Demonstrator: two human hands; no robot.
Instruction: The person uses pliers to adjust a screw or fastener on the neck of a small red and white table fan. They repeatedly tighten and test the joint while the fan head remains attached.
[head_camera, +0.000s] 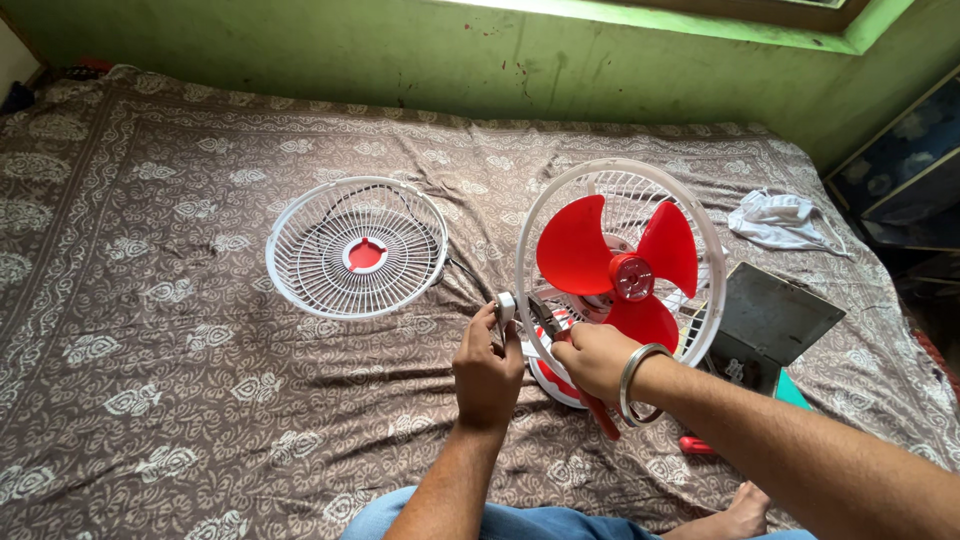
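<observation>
Fan (620, 265) upright on bed (150, 330), base hidden behind hands. Left hand (487, 372) pinches plug (506, 306). Right hand (596, 358) grips pliers (590, 395), tips hard to see. Loose grille (357, 247) lies left.

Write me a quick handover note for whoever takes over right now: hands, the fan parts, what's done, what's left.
Left hand: pinches a small white part at the lower rim of the rear grille.
Right hand: grips red-handled pliers, jaws at the same spot on the rim.
Fan: stands on the bedsheet, red blades exposed.
Done: front grille is off, lying flat to the left.
Left: blades and rear grille still mounted.
Nearby: grey box and white cloth to the right.
</observation>
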